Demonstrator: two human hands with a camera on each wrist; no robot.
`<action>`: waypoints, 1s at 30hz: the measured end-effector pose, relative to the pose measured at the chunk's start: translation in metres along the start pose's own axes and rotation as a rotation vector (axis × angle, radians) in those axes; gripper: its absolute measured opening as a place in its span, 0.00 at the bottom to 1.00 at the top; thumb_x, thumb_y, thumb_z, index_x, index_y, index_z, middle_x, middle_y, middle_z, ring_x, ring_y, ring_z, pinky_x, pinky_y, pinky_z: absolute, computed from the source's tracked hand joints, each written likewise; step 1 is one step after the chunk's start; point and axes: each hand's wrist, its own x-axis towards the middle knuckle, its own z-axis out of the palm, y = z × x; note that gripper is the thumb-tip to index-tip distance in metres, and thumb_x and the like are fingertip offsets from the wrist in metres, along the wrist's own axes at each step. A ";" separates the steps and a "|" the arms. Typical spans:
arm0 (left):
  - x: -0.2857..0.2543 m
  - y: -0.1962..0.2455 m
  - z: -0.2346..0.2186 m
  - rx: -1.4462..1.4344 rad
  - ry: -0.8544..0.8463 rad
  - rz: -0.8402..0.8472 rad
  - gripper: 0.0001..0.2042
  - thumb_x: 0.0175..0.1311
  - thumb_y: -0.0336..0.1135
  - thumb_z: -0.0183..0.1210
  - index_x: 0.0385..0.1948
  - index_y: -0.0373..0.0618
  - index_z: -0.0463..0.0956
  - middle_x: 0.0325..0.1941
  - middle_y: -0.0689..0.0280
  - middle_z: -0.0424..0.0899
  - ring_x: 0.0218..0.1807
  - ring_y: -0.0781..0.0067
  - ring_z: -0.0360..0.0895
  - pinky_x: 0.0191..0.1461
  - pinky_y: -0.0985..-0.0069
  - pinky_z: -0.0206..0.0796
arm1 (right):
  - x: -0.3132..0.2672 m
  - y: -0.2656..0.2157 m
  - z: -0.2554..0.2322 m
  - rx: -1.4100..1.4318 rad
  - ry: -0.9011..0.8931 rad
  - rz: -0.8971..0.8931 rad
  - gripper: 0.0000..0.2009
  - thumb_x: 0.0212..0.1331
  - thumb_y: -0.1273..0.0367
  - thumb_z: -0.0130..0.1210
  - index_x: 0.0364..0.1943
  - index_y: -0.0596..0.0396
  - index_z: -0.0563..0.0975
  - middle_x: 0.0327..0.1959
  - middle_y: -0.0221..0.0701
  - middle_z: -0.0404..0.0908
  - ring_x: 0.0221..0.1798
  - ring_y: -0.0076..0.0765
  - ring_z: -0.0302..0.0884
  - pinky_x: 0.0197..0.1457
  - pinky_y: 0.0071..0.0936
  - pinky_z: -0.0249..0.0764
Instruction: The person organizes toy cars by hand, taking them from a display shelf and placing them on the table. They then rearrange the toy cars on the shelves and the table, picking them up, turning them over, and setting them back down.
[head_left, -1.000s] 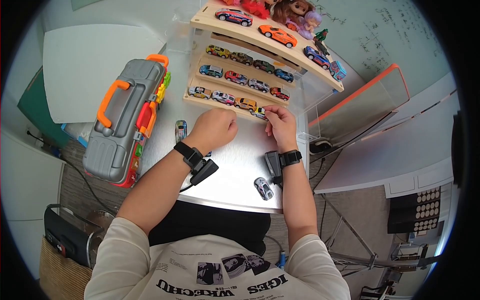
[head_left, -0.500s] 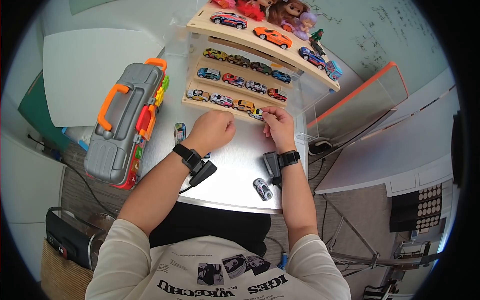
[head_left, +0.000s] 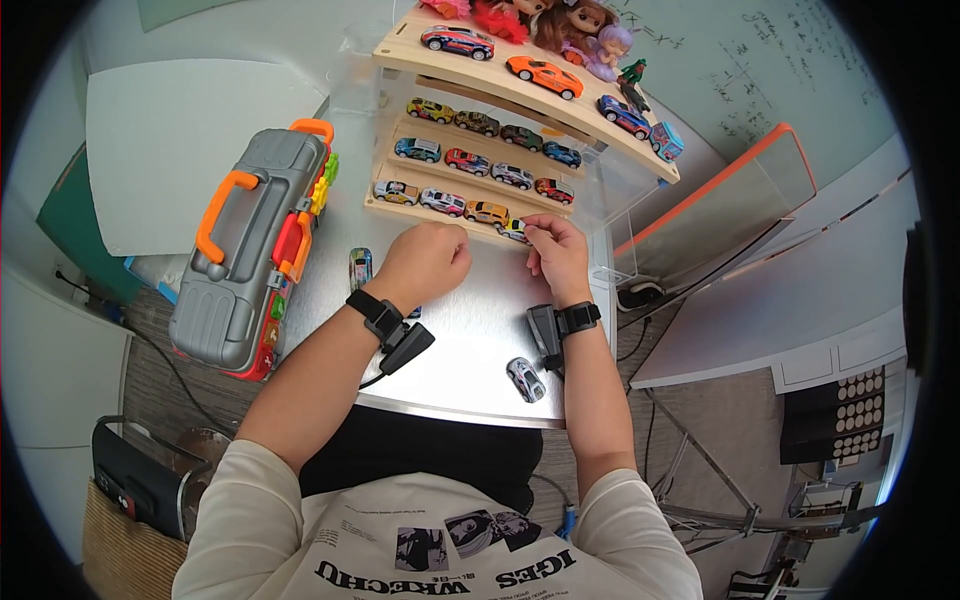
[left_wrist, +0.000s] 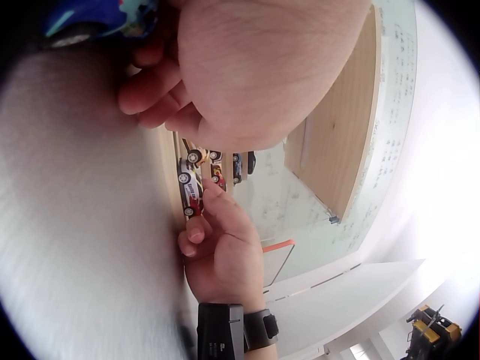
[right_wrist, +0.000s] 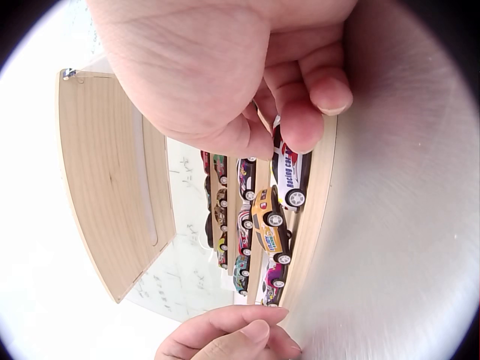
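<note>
Car in hand: white one (right_wrist: 292, 171), on the lowest shelf (right_wrist: 319, 187), at the row's right end, just beside the yellow car (head_left: 487, 212).
Right hand (head_left: 558, 250): thumb and fingertips pinch the white car's outer end.
Left hand (head_left: 428, 265): loosely curled beyond the row's near side, nothing seen in it.
Good handling: light pinch, wheels flat on wood; nudge lengthwise only, since a sideways push might tip it off the lip or jostle its neighbour. Lift fingers straight away.
Long axis: along the shelf, roughly in line with the row.
Nose: cannot tell; fingers cover the outer end.
</note>
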 end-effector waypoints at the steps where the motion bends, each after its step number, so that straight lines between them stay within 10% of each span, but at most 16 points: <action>1: 0.000 -0.001 0.000 0.012 -0.001 0.008 0.07 0.59 0.32 0.60 0.30 0.39 0.84 0.28 0.51 0.86 0.32 0.47 0.84 0.38 0.57 0.75 | 0.000 0.000 0.000 0.000 0.000 0.000 0.08 0.67 0.73 0.59 0.46 0.61 0.83 0.23 0.25 0.80 0.16 0.18 0.72 0.17 0.18 0.66; 30: -0.003 0.000 0.003 0.105 -0.059 0.067 0.06 0.56 0.32 0.60 0.27 0.40 0.82 0.31 0.52 0.83 0.36 0.46 0.82 0.42 0.55 0.74 | 0.000 0.000 0.000 0.001 -0.019 -0.002 0.09 0.67 0.72 0.58 0.47 0.61 0.82 0.23 0.25 0.80 0.17 0.18 0.72 0.19 0.18 0.66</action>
